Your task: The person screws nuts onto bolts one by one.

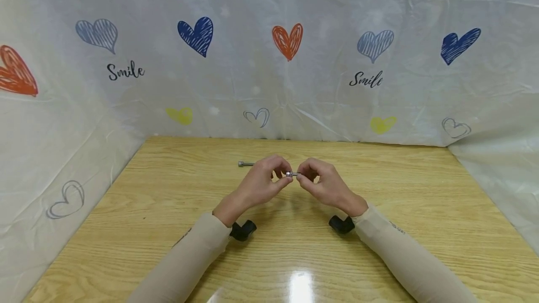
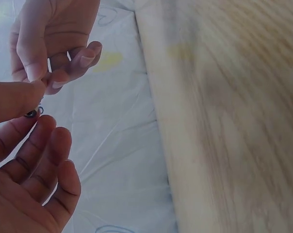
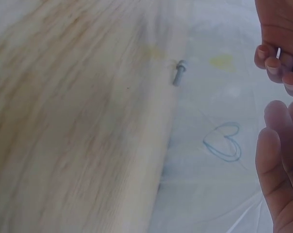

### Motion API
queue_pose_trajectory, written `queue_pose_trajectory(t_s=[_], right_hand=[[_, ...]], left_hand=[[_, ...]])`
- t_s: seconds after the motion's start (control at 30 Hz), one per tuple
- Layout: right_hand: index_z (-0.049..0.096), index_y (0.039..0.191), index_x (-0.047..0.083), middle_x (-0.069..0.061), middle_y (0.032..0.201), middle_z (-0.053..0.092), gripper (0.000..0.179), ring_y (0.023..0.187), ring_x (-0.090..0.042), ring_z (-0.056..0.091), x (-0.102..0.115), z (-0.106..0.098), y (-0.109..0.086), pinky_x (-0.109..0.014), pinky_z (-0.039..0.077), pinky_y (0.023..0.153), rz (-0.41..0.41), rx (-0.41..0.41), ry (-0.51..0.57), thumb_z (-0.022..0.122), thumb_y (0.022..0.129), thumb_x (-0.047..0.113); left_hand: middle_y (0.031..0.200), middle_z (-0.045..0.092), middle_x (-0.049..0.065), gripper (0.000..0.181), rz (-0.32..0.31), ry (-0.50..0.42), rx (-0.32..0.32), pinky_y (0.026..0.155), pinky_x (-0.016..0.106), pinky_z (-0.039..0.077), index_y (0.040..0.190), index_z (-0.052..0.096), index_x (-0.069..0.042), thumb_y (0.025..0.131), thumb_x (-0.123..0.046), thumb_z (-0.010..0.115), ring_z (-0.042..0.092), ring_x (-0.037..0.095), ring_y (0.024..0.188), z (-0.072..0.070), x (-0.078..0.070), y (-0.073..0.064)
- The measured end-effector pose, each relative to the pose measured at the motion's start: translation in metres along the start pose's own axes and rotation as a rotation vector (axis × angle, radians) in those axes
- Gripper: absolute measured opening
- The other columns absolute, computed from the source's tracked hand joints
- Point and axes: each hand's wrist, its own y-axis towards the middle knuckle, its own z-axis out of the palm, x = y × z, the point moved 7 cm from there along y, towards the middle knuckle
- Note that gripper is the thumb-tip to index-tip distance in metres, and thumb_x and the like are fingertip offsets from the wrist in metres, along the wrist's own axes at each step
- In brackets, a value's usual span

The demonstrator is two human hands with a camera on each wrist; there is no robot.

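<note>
Between the two hands, above the wooden table, is a small metal bolt [image 1: 293, 174], lying sideways. My left hand [image 1: 262, 180] pinches its head end between thumb and fingers. From the other side my right hand [image 1: 329, 185] pinches the shank end, fingertips close to those of the left. In the left wrist view the left thumb [image 2: 13, 101] covers most of the bolt, and a small dark round end [image 2: 31, 114] shows below it. A second bolt [image 1: 245, 164] lies on the table behind the left hand, partly hidden by it; the right wrist view shows this lying bolt [image 3: 179, 74] too.
The light wood table [image 1: 168, 191] runs back to a white cloth [image 1: 252, 83] printed with hearts and "Smile". Cloth also hangs at both sides. A black wrist mount [image 1: 243, 231] sits under the left wrist and another black mount [image 1: 341, 224] under the right.
</note>
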Motion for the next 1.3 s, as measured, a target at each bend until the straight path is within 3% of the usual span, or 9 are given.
queue_pose_trajectory(t_s=[0.2, 0.47, 0.6, 0.87, 1.07, 1.3], right_hand=[[0.062, 0.095, 0.011, 0.006, 0.078, 0.057, 0.002, 0.064, -0.010, 0.053, -0.003, 0.006, 0.007, -0.029, 0.047, 0.060, -0.024, 0.017, -0.011, 0.061, 0.093, 0.010], [0.062, 0.095, 0.012, 0.005, 0.079, 0.058, 0.004, 0.065, -0.012, 0.054, -0.005, 0.011, 0.019, -0.033, 0.048, 0.059, -0.035, 0.028, -0.042, 0.061, 0.093, 0.009], [0.064, 0.095, 0.007, 0.001, 0.079, 0.059, 0.004, 0.066, -0.014, 0.054, -0.001, 0.014, 0.026, -0.032, 0.047, 0.060, -0.014, 0.052, -0.037, 0.060, 0.094, 0.009], [0.064, 0.093, 0.010, 0.005, 0.079, 0.058, 0.004, 0.068, -0.009, 0.053, -0.011, 0.028, 0.039, -0.030, 0.049, 0.062, 0.006, 0.103, -0.061, 0.061, 0.094, 0.012], [0.063, 0.092, 0.011, 0.005, 0.080, 0.059, 0.004, 0.070, -0.008, 0.055, -0.015, 0.040, 0.050, -0.026, 0.049, 0.064, 0.029, 0.144, -0.100, 0.061, 0.095, 0.014], [0.061, 0.091, 0.012, 0.005, 0.081, 0.060, 0.004, 0.072, -0.008, 0.055, -0.020, 0.054, 0.066, -0.024, 0.047, 0.066, 0.074, 0.209, -0.169, 0.061, 0.094, 0.016]], left_hand=[[0.090, 0.058, -0.004, 0.009, -0.019, 0.014, 0.001, 0.067, 0.030, 0.047, 0.092, 0.062, -0.013, 0.088, -0.012, 0.070, 0.057, 0.019, 0.079, -0.007, 0.006, -0.001], [0.092, 0.059, -0.001, 0.009, -0.040, 0.029, 0.003, 0.070, 0.036, 0.050, 0.094, 0.062, -0.012, 0.089, -0.012, 0.069, 0.057, 0.019, 0.080, -0.014, 0.016, -0.001], [0.092, 0.059, -0.001, 0.009, -0.046, 0.046, 0.002, 0.070, 0.037, 0.051, 0.094, 0.062, -0.012, 0.089, -0.012, 0.070, 0.056, 0.017, 0.079, -0.017, 0.023, -0.001], [0.093, 0.059, -0.001, 0.009, -0.069, 0.105, 0.011, 0.071, 0.034, 0.051, 0.093, 0.063, -0.011, 0.088, -0.012, 0.070, 0.057, 0.017, 0.079, -0.023, 0.038, -0.004], [0.093, 0.058, -0.002, 0.008, -0.133, 0.170, 0.040, 0.071, 0.030, 0.048, 0.093, 0.063, -0.013, 0.089, -0.016, 0.070, 0.056, 0.017, 0.080, -0.030, 0.052, -0.007], [0.094, 0.059, 0.001, 0.010, -0.167, 0.216, 0.077, 0.071, 0.033, 0.048, 0.095, 0.063, -0.011, 0.090, -0.017, 0.069, 0.056, 0.017, 0.081, -0.040, 0.065, -0.010]])
